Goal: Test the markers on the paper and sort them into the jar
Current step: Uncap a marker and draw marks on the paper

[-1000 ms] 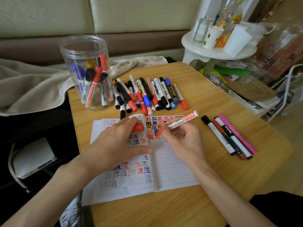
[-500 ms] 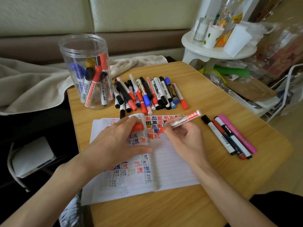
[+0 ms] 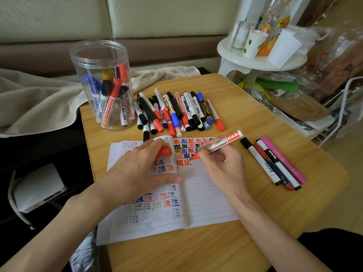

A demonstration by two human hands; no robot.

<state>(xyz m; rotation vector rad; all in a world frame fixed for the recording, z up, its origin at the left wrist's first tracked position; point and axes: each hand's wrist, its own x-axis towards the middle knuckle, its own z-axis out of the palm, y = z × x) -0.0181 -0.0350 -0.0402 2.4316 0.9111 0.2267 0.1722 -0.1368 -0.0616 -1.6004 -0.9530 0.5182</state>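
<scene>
Jar (image 3: 100, 85) stands at 10 o'clock, near the far-left edge of the surface (image 3: 294, 203). Left hand (image 3: 137, 169) presses the paper (image 3: 206, 193) flat and pinches a red cap (image 3: 164, 151), half hidden under its fingers. Right hand (image 3: 224, 165) grips the red marker (image 3: 222, 143), tip on the page. Bare room lies at 5 o'clock. The pose is unchanged from half a second earlier.

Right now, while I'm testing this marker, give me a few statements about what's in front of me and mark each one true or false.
1. The right hand holds a red marker with its tip down on the paper. True.
2. The red marker is capped. False: the left hand holds its red cap against the paper.
3. The jar is empty. False: several markers stand in it.
4. A pink marker lies to the right of the paper. True.
</scene>
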